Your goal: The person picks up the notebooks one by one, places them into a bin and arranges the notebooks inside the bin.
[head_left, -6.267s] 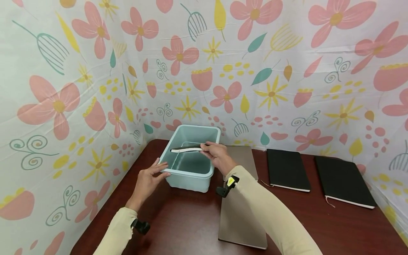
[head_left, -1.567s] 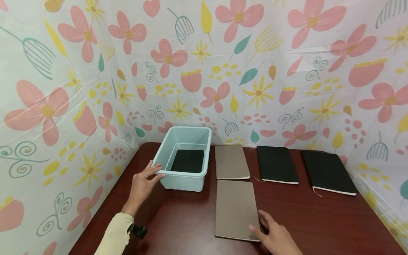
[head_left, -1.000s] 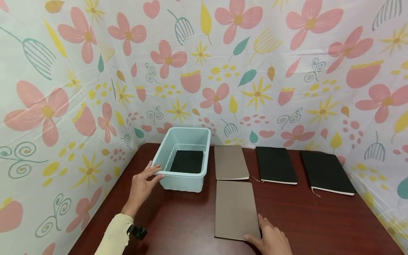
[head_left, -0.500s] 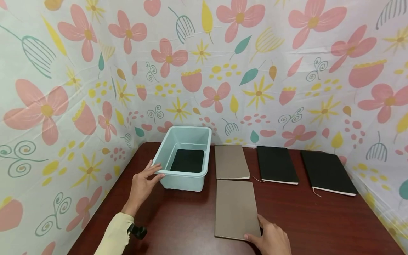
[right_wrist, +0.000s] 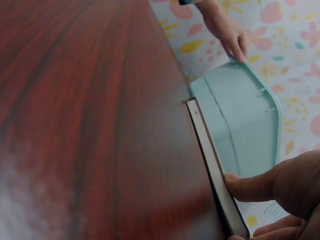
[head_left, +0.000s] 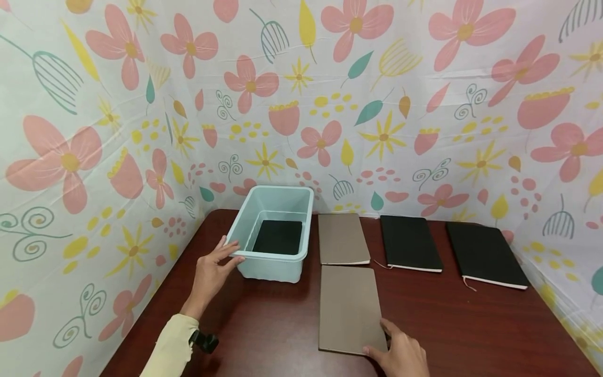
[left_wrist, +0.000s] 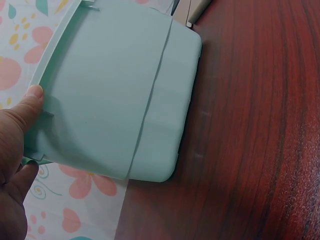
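My left hand pinches the near left rim of a pale blue plastic bin. In the left wrist view the thumb lies on the outer side of the bin, just below its rim. A black notebook lies flat inside the bin. At the near right corner of a taupe notebook, my right hand grips its edge. The right wrist view has the thumb over the cover edge of this notebook; the other fingers are partly hidden.
A second taupe notebook lies just behind the gripped one. Two black notebooks with ribbon markers lie to the right on the dark red wooden table. A flower-patterned cloth stands behind and left of the table.
Earlier my right hand held a black notebook over the bin; now one lies inside it. The right hand has moved to the near taupe notebook and closed on its corner. The left hand stays put.
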Motion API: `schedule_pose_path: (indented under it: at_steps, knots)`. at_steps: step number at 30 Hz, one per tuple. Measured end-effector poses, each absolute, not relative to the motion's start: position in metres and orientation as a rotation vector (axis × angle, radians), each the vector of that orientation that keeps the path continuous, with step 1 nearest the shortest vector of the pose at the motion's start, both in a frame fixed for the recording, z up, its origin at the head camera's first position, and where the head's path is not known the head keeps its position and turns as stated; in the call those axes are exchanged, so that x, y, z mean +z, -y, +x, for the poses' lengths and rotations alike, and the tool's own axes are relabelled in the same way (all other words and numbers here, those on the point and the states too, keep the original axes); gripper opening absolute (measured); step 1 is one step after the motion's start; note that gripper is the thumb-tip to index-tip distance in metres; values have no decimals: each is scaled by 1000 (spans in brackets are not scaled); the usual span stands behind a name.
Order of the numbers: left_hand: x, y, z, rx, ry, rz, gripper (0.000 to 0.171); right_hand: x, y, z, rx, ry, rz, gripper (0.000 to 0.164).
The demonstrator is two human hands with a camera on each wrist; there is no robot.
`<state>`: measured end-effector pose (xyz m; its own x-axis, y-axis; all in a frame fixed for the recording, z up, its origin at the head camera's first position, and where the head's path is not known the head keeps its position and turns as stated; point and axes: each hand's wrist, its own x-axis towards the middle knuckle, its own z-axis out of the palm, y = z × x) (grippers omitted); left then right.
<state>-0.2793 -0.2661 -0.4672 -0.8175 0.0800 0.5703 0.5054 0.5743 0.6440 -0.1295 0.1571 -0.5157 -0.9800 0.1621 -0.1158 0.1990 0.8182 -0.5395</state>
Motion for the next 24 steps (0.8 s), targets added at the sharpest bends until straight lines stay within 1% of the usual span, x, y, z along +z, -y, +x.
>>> schedule_pose_path:
  at_steps: [4,7,12,15,18,24]
  knots:
    - [-468,266,-279,-1172,2318,-478,40,-516,-160,-128,-870,-2947,271,94]
    - [-468,266,-279,-1171,2309,-487,40,-515,-161,-126,-826,-2943,264,98]
    - [-467,266,-280,-1161,2302,-489,40,-515,-159,-126,-708,-2947,272,115]
    - [-466,265,-279,-1163,2305,-493,40,-515,-157,-127,-647,-2961,272,121]
    - [-465,265,-278,-1174,2308,-494,40,-515,-155,-127,-641,-2982,283,118]
    - [-466,266,-279,-1180,2302,-486,40,-513,-150,-125,-725,-2998,358,105]
